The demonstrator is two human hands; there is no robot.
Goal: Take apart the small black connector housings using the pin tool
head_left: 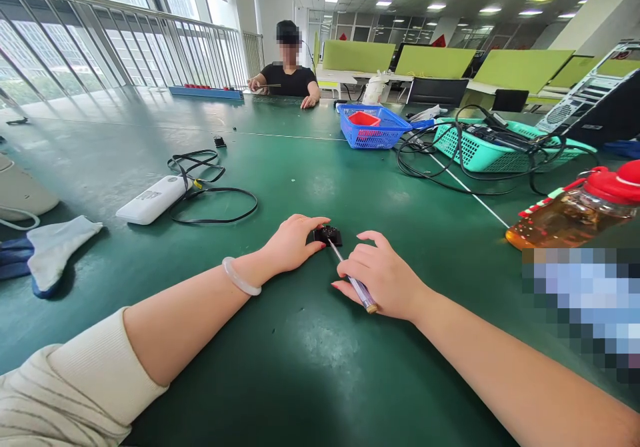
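Note:
On the green tabletop (320, 173), a small black part (330, 235) lies in front of me; its exact kind is too small to tell. My left hand (295, 241) grips its left end between thumb and fingers. In my right hand (377, 273) is a slim screwdriver (356, 281) with a clear purplish handle and a tan end cap. Its thin metal shaft slants up and left, and the tip meets the black part. The right fingers are curled loosely about the handle, the index finger lifted off.
A white power bank-like box (153, 200) with a black cable (215, 220) lies left, near a blue-and-white glove (63, 250). Blue basket (375, 137), teal basket (480, 157) with cables, and red-lidded bottle (565, 223) stand right. Another person (287, 77) sits across the table.

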